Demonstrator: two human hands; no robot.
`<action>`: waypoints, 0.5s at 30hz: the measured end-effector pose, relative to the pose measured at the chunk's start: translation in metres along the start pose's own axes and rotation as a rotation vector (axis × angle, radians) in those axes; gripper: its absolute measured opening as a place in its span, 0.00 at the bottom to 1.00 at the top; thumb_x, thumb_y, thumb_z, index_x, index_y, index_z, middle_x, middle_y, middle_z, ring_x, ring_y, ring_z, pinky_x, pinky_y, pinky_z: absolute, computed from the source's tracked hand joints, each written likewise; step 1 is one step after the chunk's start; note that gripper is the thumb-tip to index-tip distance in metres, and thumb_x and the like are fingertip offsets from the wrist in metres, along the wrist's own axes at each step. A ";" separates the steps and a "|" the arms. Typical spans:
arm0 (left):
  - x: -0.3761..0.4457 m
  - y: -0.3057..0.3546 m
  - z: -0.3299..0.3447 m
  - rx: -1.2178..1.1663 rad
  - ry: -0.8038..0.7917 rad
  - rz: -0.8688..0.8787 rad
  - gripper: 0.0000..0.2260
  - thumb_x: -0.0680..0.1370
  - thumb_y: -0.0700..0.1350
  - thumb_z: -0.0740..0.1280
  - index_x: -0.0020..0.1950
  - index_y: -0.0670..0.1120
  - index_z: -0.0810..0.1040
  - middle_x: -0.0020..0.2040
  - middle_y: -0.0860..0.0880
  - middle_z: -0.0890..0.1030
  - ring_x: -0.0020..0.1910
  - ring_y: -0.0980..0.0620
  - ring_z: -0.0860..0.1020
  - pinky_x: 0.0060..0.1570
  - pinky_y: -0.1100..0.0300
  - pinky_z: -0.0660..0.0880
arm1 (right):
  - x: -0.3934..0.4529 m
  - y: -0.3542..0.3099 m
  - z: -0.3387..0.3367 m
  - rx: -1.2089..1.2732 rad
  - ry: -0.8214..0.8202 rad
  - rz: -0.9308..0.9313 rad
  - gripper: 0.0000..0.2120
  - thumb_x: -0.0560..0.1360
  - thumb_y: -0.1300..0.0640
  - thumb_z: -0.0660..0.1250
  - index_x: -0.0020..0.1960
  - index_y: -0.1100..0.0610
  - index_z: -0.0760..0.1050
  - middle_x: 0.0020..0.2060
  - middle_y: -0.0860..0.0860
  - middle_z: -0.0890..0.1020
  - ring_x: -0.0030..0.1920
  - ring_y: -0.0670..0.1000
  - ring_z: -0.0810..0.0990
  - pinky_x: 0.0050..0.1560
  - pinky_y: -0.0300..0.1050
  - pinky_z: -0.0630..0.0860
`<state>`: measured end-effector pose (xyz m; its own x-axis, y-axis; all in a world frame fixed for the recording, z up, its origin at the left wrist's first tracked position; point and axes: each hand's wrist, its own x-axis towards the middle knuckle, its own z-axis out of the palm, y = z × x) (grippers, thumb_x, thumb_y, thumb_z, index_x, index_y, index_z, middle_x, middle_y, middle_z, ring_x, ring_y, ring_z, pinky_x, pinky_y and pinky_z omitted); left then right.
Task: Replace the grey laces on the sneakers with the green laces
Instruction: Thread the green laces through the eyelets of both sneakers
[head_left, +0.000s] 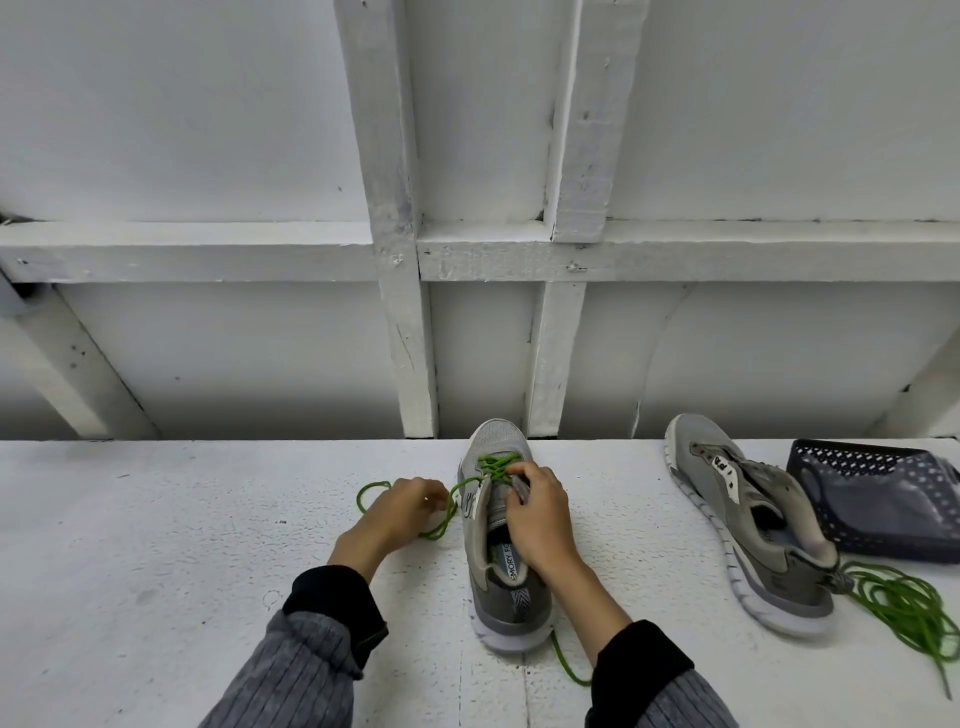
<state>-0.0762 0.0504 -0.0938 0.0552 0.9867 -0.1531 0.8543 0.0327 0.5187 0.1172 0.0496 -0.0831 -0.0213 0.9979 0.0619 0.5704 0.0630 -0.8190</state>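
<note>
Bare tabletop (156, 545) fills the lower left of the frame, open room up to its far edge. Right of it, the left hand (400, 512) pinches a loop of green lace (441, 519). At centre the right hand (535, 519) curls round the tongue of a grey sneaker (501, 587), its lower eyelets already green. Further right lies the second sneaker (748, 525), tipped sideways, touching a dark basket (878, 504); a spare green lace (904, 608) is bunched just beside its heel.

I see a dark perforated basket (878, 501) on the white tabletop (156, 519), far right, before a white-painted wooden frame (400, 249).
</note>
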 end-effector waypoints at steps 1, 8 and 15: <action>0.002 0.000 0.001 0.041 -0.021 -0.002 0.09 0.79 0.41 0.63 0.54 0.50 0.81 0.52 0.52 0.83 0.51 0.51 0.79 0.49 0.56 0.76 | 0.000 0.000 0.000 -0.001 0.003 -0.001 0.14 0.77 0.63 0.63 0.61 0.53 0.75 0.57 0.50 0.75 0.60 0.50 0.73 0.57 0.37 0.67; 0.000 -0.008 0.010 0.105 0.029 -0.102 0.02 0.79 0.47 0.65 0.50 0.51 0.77 0.50 0.53 0.80 0.48 0.53 0.77 0.44 0.58 0.73 | 0.002 0.003 0.000 -0.006 0.022 -0.022 0.14 0.77 0.64 0.63 0.59 0.53 0.76 0.55 0.50 0.76 0.59 0.51 0.74 0.58 0.40 0.70; 0.002 -0.020 -0.027 -0.527 0.471 -0.247 0.03 0.80 0.44 0.66 0.48 0.46 0.78 0.46 0.49 0.81 0.45 0.50 0.79 0.38 0.63 0.72 | 0.002 0.004 0.001 -0.005 0.021 -0.025 0.14 0.76 0.65 0.63 0.59 0.54 0.76 0.55 0.50 0.76 0.59 0.51 0.73 0.56 0.38 0.69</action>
<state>-0.1070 0.0558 -0.0818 -0.4343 0.9008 -0.0027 0.4462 0.2178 0.8681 0.1189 0.0523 -0.0867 -0.0186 0.9954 0.0940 0.5741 0.0876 -0.8141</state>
